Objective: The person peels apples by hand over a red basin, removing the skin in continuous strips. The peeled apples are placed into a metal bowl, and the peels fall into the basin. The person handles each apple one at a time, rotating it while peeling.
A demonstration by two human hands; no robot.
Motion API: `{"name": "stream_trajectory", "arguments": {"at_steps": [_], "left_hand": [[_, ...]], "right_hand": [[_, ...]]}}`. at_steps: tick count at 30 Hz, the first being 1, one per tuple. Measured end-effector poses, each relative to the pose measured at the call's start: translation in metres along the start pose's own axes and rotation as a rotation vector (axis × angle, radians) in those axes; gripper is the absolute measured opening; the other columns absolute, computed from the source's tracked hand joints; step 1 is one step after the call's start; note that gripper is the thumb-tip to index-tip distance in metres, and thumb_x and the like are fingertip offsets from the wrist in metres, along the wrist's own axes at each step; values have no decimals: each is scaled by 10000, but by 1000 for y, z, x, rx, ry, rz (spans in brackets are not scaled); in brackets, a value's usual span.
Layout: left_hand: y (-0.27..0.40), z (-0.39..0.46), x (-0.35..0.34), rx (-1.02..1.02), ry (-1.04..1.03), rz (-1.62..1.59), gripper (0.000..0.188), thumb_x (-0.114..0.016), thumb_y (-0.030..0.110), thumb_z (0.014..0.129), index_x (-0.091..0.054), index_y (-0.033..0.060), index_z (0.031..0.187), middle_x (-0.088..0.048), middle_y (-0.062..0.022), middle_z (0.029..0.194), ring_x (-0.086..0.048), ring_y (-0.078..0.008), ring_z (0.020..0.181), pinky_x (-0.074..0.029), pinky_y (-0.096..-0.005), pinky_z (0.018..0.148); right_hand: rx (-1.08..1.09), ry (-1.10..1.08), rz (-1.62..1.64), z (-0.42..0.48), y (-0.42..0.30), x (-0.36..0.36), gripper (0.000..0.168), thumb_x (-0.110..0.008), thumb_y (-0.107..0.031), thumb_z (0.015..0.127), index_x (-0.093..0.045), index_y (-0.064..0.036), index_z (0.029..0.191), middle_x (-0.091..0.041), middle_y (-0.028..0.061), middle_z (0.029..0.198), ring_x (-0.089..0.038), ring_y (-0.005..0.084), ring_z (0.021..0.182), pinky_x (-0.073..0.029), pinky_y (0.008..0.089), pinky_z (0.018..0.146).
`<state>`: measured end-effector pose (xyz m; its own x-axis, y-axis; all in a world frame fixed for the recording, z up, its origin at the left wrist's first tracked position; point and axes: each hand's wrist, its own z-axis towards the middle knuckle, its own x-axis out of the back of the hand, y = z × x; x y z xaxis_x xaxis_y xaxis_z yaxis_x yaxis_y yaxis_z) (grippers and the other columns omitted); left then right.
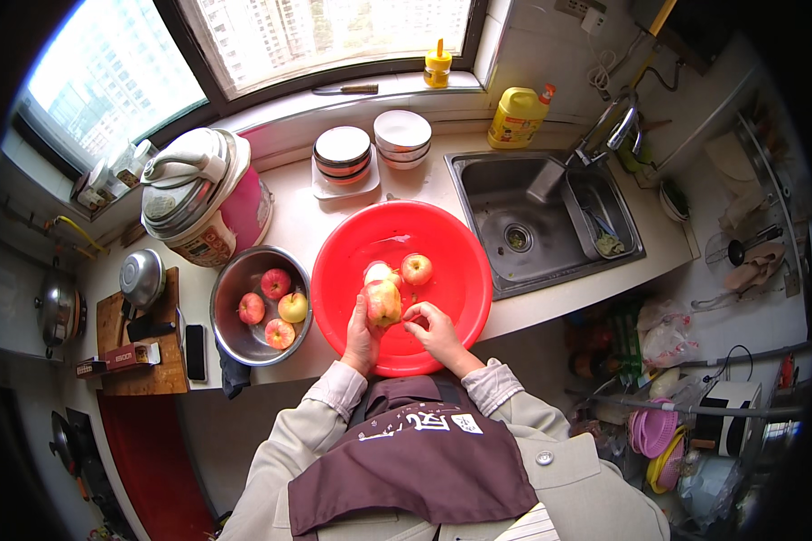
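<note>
My left hand (363,337) holds a yellow-red apple (384,303) above a red plastic basin (468,270). Just right of that apple is my right hand (435,335), its fingertips curled close together near the fruit; whether anything small is between them cannot be told. Inside the basin lie a red-yellow apple (417,269) and a paler apple (379,272), the latter partly hidden behind the held one. To the left, a stainless steel bowl (224,306) contains several apples (275,283), red and yellow.
A steel sink (477,203) with a faucet is at right. Behind the basin stand stacked bowls (402,128) and containers (342,147). A pink-and-white pot (247,209), a wooden cutting board (169,368) with a cleaver (150,328), and a phone (195,353) are at left. A knife (358,88) rests on the windowsill.
</note>
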<state>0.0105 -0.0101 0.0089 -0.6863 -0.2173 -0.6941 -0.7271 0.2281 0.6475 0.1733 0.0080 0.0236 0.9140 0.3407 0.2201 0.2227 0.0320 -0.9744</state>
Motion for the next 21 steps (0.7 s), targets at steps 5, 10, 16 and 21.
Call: {"name": "stream_trajectory", "arguments": {"at_steps": [5,10,16,21], "left_hand": [[-5,2,7,-3,-6,32,591,-394,532,926,-425,82,1307,-540,-85,1235,-514,-221,1145,-405,-386,969],[-1,-3,1,-21,-28,86,612,-552,490,869,-401,101,1316,-499,-58,1258,-495,-196,1154,-396,-389,976],[30,-10,-20,-132,-28,867,653,-756,359,741,-416,78,1222,-574,-129,1125,-585,-240,1043,-476,-356,871],[41,-18,-24,-253,136,1241,706,-811,391,652,-439,75,1163,-629,-172,990,-631,-292,950,-499,-355,795]], "right_hand": [[12,-8,-23,0,-5,0,103,-646,-30,806,-589,-17,891,-566,33,858,-576,87,763,-480,237,685],[33,28,28,2,11,2,77,-626,-19,827,-587,-23,894,-575,24,841,-575,88,757,-482,227,680],[63,84,-34,0,5,9,76,-586,7,820,-589,10,895,-584,86,841,-616,147,726,-486,264,646],[72,59,-129,-3,11,9,107,-552,20,829,-600,24,925,-585,102,857,-619,165,713,-486,269,646]]}}
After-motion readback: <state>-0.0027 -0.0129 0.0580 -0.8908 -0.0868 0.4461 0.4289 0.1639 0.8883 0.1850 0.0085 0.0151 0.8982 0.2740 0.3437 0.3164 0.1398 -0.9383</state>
